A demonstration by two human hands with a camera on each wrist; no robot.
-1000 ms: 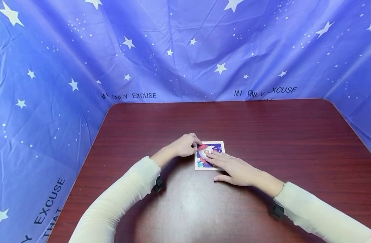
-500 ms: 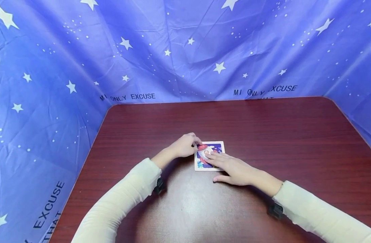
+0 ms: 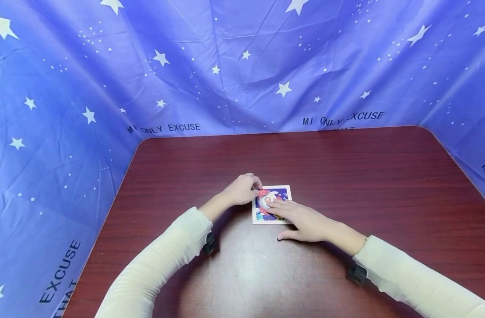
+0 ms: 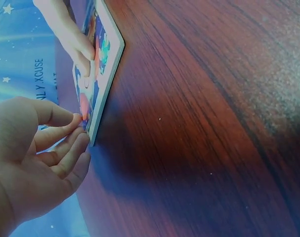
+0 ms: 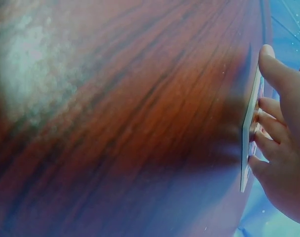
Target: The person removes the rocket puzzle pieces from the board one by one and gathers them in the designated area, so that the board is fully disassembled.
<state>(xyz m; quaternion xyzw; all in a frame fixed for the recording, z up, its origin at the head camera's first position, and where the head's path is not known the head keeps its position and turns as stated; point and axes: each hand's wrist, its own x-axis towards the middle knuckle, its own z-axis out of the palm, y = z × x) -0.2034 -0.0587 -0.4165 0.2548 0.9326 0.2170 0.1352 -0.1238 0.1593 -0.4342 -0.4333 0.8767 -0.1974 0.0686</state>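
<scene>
A small square picture board (image 3: 262, 216) with a white border and a red-and-white rocket on dark blue lies flat on the table. My left hand (image 3: 240, 190) is at its upper left corner. In the left wrist view, thumb and index fingertips (image 4: 78, 118) come together over the rocket's red nose, other fingers curled by the board's edge. My right hand (image 3: 307, 223) lies across the board's right side with fingers stretched over the rocket and thumb apart, near the lower edge. The right wrist view shows several fingertips (image 5: 253, 160) on the picture; the hand hides part of it.
The reddish-brown wooden table (image 3: 345, 163) has rounded far corners. A blue star-printed curtain (image 3: 242, 88) with black lettering hangs behind it and along both sides. Dark wrist cameras (image 3: 357, 274) sit under the cream sleeves (image 3: 174, 247).
Both hands keep nearly the same place on the board. The head view has shifted slightly, so the curtain and table appear a little further left.
</scene>
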